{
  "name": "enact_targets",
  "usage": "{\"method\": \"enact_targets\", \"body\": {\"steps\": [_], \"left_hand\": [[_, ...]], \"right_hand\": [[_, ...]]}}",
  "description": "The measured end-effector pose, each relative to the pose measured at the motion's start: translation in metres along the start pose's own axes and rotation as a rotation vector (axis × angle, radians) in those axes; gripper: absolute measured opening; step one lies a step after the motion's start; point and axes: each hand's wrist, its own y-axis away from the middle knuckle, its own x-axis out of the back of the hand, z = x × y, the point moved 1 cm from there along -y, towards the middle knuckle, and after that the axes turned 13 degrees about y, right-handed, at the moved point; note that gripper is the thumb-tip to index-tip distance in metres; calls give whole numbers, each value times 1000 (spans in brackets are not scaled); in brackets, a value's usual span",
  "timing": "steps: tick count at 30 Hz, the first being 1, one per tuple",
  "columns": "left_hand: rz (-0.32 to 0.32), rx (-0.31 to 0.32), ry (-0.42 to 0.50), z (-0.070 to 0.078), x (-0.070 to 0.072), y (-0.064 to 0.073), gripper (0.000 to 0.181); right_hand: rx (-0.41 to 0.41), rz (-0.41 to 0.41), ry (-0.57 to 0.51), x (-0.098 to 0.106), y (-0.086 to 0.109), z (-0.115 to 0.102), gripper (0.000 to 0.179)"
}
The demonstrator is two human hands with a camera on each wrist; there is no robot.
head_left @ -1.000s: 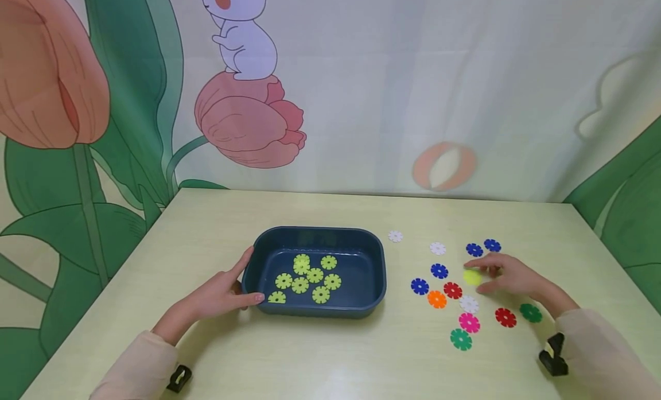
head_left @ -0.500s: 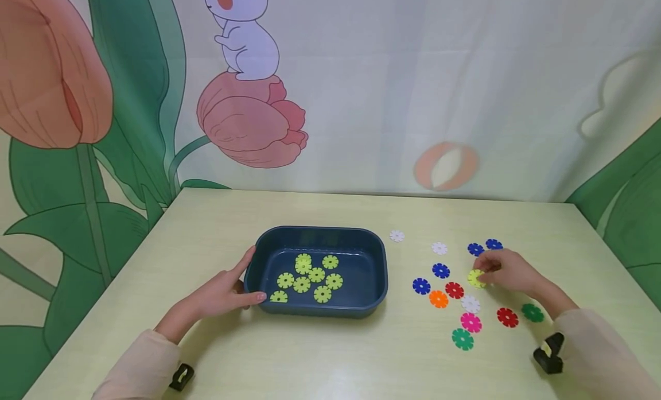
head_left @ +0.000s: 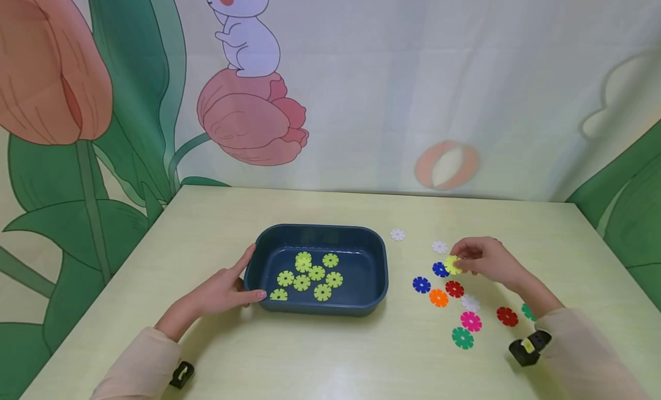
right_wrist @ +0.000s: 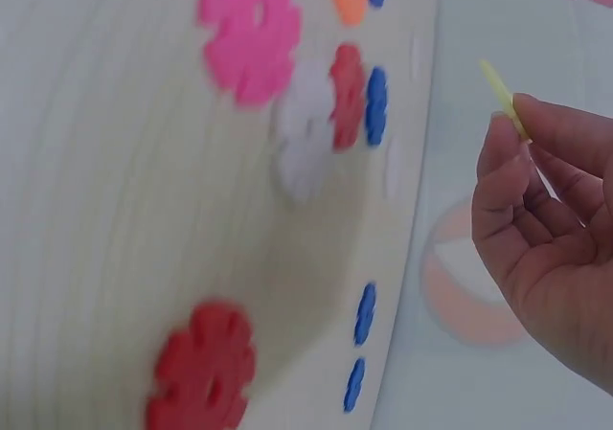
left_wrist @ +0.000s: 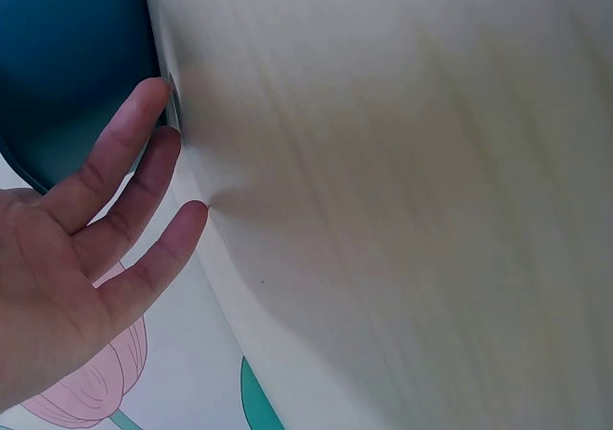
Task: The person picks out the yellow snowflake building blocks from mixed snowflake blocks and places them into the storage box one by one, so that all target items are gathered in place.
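A dark blue tray [head_left: 320, 310] stands on the table, with several yellow-green flower-shaped discs [head_left: 317, 272] lying in it. My left hand [head_left: 219, 291] rests against the tray's left end, fingers spread and fairly straight, the thumb at the front corner of the rim. In the left wrist view, those fingers [left_wrist: 124, 215] touch or nearly touch the outer wall. Thumb and fingertips of my right hand [head_left: 488, 265] pinch a yellow disc [head_left: 452, 265], raised over the loose discs. Seen edge-on in the right wrist view, the yellow disc [right_wrist: 502, 97] is off the table.
Right of the tray lie loose discs: blue [head_left: 421, 284], orange [head_left: 439, 298], red [head_left: 454, 289], white [head_left: 397, 235], pink [head_left: 471, 321] and green [head_left: 462, 338]. The right arm partly covers another green disc [head_left: 528, 311]. A printed curtain [head_left: 351, 101] hangs behind the table's back edge.
My right hand has closed its fingertips on the yellow disc, lifted it and carried it up and leftward toward the tray. My left hand stays at the tray.
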Motion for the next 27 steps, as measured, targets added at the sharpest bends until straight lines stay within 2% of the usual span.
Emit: {"method": "enact_targets", "body": {"steps": [9, 15, 27], "left_hand": [[-2, 6, -1, 3, 1, 1, 101], [-8, 6, 3, 2, 1, 0, 101], [-7, 14, 10, 1, 0, 0, 101]], "right_hand": [[46, 39, -125, -15, -12, -35, 22], [105, 51, -198, -26, -22, -51, 21], [162, 38, -257, -41, -36, -79, 19]]}}
